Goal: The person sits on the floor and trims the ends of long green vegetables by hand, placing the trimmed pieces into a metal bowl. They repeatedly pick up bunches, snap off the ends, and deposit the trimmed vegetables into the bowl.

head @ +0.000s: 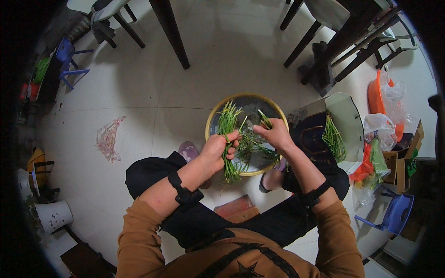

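My left hand (221, 147) grips a thick bunch of long green stalks (227, 120), which look like garlic sprouts or chives. Pale ends point away from me, and thin tips hang below the fist. My right hand (274, 133) pinches a smaller bundle of stalks (265, 119) with whitish cut ends. Both hands are over a round basin (208, 121) with a yellow rim, on the floor between my feet. Loose dark green trimmings (252, 140) lie inside it. To my right, more green stalks (333, 139) rest in an open box (347, 107).
Dark table legs (172, 34) and chairs (323, 14) stand ahead. At right are an orange tub (377, 93), plastic bags (380, 130), a cardboard box (396, 166) and a blue stool (396, 213). A crumpled plastic bag (108, 139) lies on the floor at left.
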Tool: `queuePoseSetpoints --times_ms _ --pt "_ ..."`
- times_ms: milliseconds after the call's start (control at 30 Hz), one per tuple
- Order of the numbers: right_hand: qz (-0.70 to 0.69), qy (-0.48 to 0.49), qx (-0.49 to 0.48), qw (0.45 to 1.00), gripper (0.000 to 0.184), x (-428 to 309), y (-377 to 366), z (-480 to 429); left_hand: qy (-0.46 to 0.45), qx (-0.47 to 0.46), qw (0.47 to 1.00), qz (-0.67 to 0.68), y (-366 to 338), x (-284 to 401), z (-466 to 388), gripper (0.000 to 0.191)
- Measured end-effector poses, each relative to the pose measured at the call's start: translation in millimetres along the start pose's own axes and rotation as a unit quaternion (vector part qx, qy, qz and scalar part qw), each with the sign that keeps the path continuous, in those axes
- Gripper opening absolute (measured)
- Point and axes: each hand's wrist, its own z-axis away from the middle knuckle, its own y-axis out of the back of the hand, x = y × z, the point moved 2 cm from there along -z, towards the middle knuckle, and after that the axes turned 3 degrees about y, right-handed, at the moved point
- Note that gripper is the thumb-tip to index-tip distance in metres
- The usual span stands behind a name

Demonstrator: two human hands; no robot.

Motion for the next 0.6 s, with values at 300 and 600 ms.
queuePoseSetpoints --times_ms 300,600 --pt "-0.197 0.064 -0.055 0.977 0.021 -17.5 -13.5 9.4 -0.012 0.038 0.999 -0.012 -2.2 0.0 0.7 0.013" --pt "-0.196 0.045 -0.035 0.979 0.009 -22.5 -15.9 12.8 -0.064 -0.014 0.998 -0.026 -11.3 1.4 4.3 0.015"
